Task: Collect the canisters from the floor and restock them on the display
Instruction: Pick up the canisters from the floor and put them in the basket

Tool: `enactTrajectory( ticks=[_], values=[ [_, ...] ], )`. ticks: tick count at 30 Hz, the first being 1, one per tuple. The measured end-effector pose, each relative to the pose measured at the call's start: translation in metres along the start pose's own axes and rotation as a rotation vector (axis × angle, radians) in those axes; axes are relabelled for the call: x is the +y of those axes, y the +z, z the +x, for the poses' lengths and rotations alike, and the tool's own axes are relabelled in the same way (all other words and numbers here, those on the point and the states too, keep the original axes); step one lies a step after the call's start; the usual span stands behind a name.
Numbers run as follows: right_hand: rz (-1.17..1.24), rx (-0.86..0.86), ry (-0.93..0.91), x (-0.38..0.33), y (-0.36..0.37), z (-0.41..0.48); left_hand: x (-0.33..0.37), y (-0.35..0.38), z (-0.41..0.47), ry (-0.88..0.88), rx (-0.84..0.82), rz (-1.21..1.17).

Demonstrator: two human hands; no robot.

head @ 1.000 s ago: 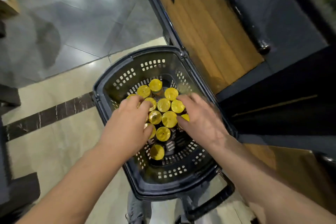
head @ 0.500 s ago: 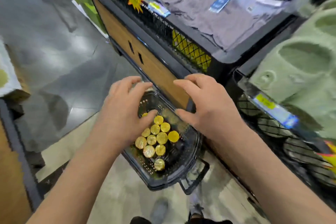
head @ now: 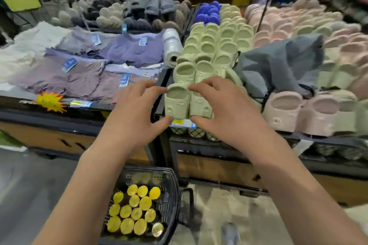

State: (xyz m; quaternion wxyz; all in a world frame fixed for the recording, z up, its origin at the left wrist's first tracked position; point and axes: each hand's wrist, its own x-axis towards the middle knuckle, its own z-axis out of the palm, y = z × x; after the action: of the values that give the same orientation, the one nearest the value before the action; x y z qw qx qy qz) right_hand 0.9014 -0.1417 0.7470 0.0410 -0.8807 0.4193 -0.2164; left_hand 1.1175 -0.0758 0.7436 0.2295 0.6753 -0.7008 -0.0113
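Moved: since half a second ago, I see both hands risen from above the basket to the slipper display.
Head view, hidden: only the gold lids of the canisters (head: pixel 135 211) show. My left forearm covers the 9 o'clock side of the basket (head: pixel 151 178), and the edges of the view blur.
Left hand (head: pixel 137 109): fingers spread, loosely curved, empty, over the green slippers (head: pixel 177 103). I cannot tell whether they touch.
Right hand (head: pixel 225 111): likewise spread and empty, at 3 o'clock of the left.
Canisters: in the basket on the floor, at 6 o'clock of the hands.

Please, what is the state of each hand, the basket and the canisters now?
Left hand: open, fingers spread, holding nothing.
Right hand: open, fingers spread, holding nothing.
Basket: on the floor, handle folded down.
Canisters: upright in the basket, gold lids on.
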Motion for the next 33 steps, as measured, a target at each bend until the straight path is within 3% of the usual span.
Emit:
enactTrajectory(
  ticks=[10, 18, 33],
  values=[
    [-0.183, 0.163, 0.47, 0.097, -0.156, -0.131, 0.194, 0.01, 0.064, 0.476, -0.051, -0.099],
    [-0.321, 0.234, 0.679, 0.151, -0.268, -0.246, 0.378, 0.022, 0.072, 0.798, -0.083, -0.173],
    [-0.486, 0.236, 1.112, 0.247, -0.385, -0.495, 0.668, 0.117, 0.009, 1.072, -0.267, -0.416]
  ],
)
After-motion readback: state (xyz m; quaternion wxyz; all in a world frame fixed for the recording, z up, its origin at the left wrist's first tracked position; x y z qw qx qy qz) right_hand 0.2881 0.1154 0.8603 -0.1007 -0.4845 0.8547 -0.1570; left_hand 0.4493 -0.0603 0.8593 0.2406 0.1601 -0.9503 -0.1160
